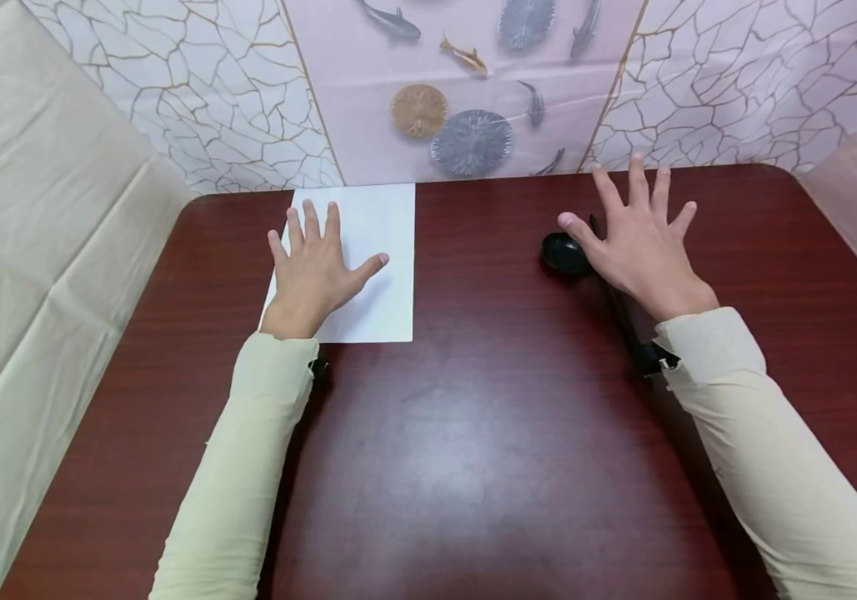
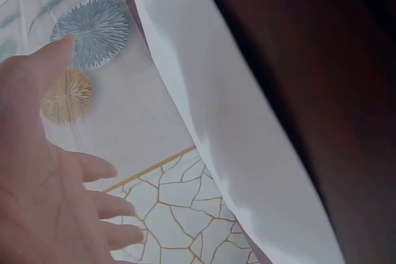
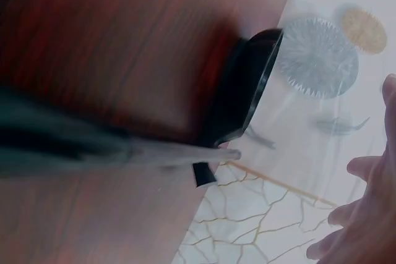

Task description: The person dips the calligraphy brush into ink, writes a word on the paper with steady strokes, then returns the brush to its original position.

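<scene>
My left hand (image 1: 312,279) is spread palm down over a white sheet of paper (image 1: 387,308) at the table's far left, its shadow falling on the sheet. The same sheet (image 2: 216,109) runs beside that hand in the left wrist view. My right hand (image 1: 646,250) is held with fingers fanned above a shallow black bowl-like dish (image 1: 565,253) and a long dark stick. The right wrist view shows the dish (image 3: 238,91) side on, with the stick (image 3: 173,153) tapering to a grey tip in front of it. Both hands hold nothing.
The dark red wooden table (image 1: 458,450) has a patterned cloth (image 1: 473,100) hanging along its far edge. Pale cloth walls (image 1: 46,250) rise at the left and right. Small black devices sit under both wrists.
</scene>
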`<state>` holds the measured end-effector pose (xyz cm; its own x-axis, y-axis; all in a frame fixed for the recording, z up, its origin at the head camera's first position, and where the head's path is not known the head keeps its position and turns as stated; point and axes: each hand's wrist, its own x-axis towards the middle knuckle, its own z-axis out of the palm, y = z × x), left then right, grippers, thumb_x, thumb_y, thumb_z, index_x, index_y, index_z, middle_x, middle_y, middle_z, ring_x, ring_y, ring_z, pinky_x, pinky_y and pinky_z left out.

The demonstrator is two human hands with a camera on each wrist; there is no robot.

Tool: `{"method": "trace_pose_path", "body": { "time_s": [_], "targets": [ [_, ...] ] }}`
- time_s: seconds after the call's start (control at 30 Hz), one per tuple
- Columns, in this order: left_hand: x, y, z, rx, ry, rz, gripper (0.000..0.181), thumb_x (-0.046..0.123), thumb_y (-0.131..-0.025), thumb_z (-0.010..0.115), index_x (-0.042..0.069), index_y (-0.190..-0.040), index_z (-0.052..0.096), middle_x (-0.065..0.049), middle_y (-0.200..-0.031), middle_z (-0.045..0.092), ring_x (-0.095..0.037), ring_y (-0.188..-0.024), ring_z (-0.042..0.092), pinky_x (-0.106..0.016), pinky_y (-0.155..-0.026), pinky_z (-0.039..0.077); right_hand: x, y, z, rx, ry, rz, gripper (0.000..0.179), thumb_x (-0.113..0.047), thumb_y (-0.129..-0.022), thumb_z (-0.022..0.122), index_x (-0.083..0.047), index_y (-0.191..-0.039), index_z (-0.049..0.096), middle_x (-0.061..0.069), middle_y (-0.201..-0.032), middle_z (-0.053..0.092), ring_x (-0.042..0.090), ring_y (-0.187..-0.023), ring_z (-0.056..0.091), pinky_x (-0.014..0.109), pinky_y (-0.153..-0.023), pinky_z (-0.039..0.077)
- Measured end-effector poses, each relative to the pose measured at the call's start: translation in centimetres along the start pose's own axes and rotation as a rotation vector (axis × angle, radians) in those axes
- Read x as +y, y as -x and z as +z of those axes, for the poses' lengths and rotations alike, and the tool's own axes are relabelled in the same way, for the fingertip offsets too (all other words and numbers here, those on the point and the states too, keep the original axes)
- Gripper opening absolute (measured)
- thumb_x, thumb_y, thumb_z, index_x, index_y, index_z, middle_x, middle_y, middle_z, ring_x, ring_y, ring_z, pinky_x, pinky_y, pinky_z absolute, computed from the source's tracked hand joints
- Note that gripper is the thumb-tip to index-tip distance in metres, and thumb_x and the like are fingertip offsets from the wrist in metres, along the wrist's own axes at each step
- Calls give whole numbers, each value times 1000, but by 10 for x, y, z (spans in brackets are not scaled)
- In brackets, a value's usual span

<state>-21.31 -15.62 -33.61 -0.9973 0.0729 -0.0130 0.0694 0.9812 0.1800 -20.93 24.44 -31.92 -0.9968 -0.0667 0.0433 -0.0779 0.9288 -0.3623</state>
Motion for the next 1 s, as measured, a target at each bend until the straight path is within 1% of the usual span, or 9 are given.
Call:
{"method": "trace_pose_path", "body": {
  "time_s": [0.1, 0.2, 0.33, 0.43, 0.57, 0.7, 0.8, 0.9, 1.0],
  "targets": [
    [1, 2, 2, -66, 30, -40, 113, 79, -96, 48, 5, -170, 7, -31, -173, 1, -50, -160, -3, -74, -122, 1, -3, 3, 2, 1, -1, -9, 92, -80, -101, 29, -27, -172, 4, 14, -174, -22, 43, -155, -30, 85, -109, -14],
    [2, 4, 4, -144, 71, -83, 113, 79, -95, 48, 4, -170, 5, -33, -173, 3, -53, -159, 1, -77, -120, 7, -7, 6, 4, -3, 4, -18, 92, -79, -101, 31, -27, -172, 4, 15, -175, -20, 44, -156, -29, 85, -110, -12],
    [2, 5, 7, -229, 122, -106, 114, 77, -95, 51, 6, -170, 4, -34, -172, 5, -56, -158, 7, -78, -118, 17, -12, 10, 5, -11, 16, -20, 91, -78, -102, 32, -26, -172, 4, 15, -175, -19, 45, -156, -27, 85, -111, -10],
    [1, 7, 5, -285, 129, -120, 117, 76, -93, 56, 5, -170, 3, -34, -171, 6, -57, -156, 10, -77, -116, 23, -17, 9, 4, -13, 14, -29, 91, -78, -102, 31, -26, -172, 4, 14, -176, -18, 45, -157, -26, 84, -112, -11],
    [-3, 9, 0, -366, 103, -148, 118, 71, -93, 62, 3, -169, 2, -34, -171, 5, -58, -155, 11, -75, -114, 29, -26, 5, 1, -15, 3, -51, 90, -78, -102, 30, -29, -172, 3, 13, -176, -17, 44, -157, -26, 83, -113, -11],
    [-5, 9, -2, -420, 59, -129, 116, 67, -95, 62, -4, -167, 5, -39, -168, 5, -63, -152, 11, -72, -118, 27, -32, 2, -2, -23, -1, -57, 89, -78, -102, 30, -30, -172, 2, 13, -176, -16, 44, -158, -25, 82, -114, -10],
    [-3, 8, -1, -427, 27, -102, 115, 67, -96, 61, -9, -164, 9, -42, -166, 7, -66, -150, 14, -70, -120, 24, -35, 3, -5, -31, -9, -56, 89, -78, -102, 30, -30, -172, 2, 13, -176, -15, 43, -158, -25, 81, -114, -10],
    [-1, 8, -1, -433, 0, -83, 114, 67, -97, 60, -11, -164, 9, -44, -166, 8, -68, -149, 14, -69, -122, 21, -36, 4, -7, -47, -23, -53, 88, -78, -102, 30, -30, -172, 2, 12, -177, -15, 42, -158, -24, 81, -115, -10],
    [0, 10, 0, -453, -18, -60, 114, 67, -98, 58, -11, -164, 6, -44, -166, 5, -69, -150, 12, -69, -122, 21, -37, 7, -9, -65, -41, -50, 88, -77, -102, 30, -31, -172, 2, 11, -177, -15, 42, -158, -24, 79, -116, -9]
  ]
}}
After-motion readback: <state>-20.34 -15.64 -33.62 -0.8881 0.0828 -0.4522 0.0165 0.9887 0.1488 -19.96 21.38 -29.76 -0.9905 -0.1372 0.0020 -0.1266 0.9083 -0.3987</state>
